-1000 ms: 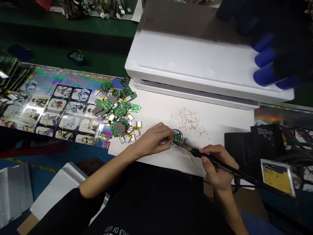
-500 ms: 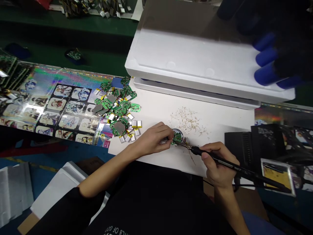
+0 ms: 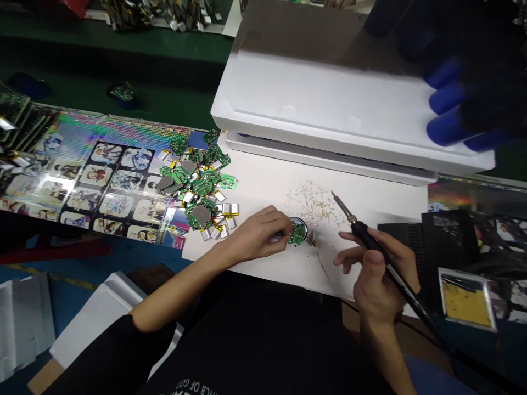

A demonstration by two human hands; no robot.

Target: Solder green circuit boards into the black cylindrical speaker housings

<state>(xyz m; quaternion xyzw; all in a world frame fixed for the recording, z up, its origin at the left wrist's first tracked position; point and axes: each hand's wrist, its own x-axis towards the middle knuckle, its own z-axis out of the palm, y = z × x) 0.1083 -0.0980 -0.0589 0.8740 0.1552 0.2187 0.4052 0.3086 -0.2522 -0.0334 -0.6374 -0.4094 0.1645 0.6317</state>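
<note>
My left hand pinches a round green board; my right hand grips the soldering iron, its tip held clear.

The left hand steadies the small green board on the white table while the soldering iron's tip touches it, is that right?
Not quite: the head view shows the soldering iron in the right hand with its tip held clear of the green board. The left hand does steady that board on the white table.
</note>
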